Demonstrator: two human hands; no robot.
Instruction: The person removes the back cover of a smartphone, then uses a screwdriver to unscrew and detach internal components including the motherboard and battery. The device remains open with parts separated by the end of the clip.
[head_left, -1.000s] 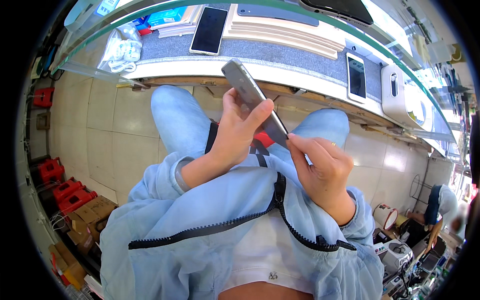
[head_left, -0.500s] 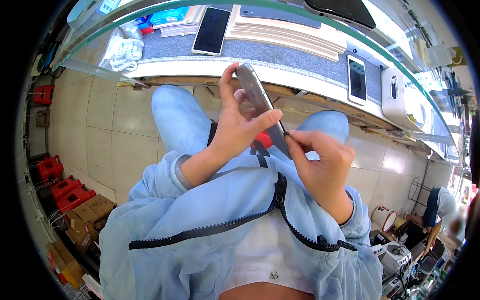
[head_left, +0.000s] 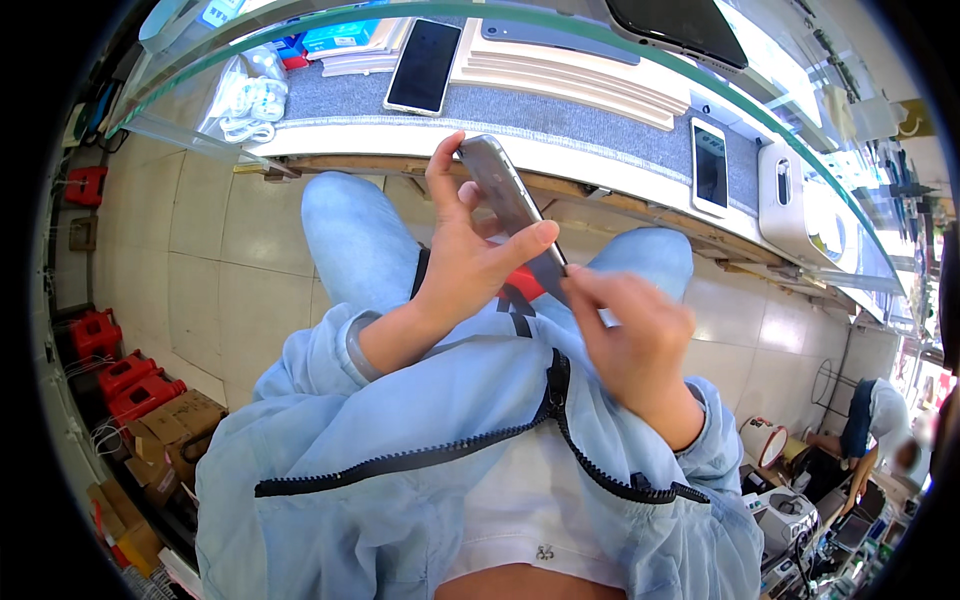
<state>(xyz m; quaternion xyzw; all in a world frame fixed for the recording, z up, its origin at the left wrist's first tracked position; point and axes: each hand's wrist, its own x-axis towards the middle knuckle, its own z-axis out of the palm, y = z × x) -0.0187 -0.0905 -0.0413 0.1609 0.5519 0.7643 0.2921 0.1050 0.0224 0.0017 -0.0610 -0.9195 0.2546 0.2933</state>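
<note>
A dark grey smartphone (head_left: 508, 190) is tilted above my lap, its long side edge with buttons facing up and right. My left hand (head_left: 462, 262) grips it, fingers behind the upper end and thumb across the near side. At the lower end of the phone, the thumb and forefinger of my right hand (head_left: 636, 335) are pinched together against its edge. That hand is smeared by motion, and whatever is in the pinch is too small to make out. Beyond the phone runs the counter shelf edge (head_left: 360, 142).
On the shelf lie a black-screened phone (head_left: 423, 66), a white phone (head_left: 710, 165), a stack of pale boards (head_left: 580, 85) and bagged white cables (head_left: 252, 100). A glass pane (head_left: 840, 185) arches above. Red cases (head_left: 145, 395) and cardboard boxes (head_left: 178, 420) stand left. Another person (head_left: 880, 415) bends at right.
My right hand has shifted slightly left and its fingers have turned along the phone's edge. The phone and my left hand have moved a little left and down.
</note>
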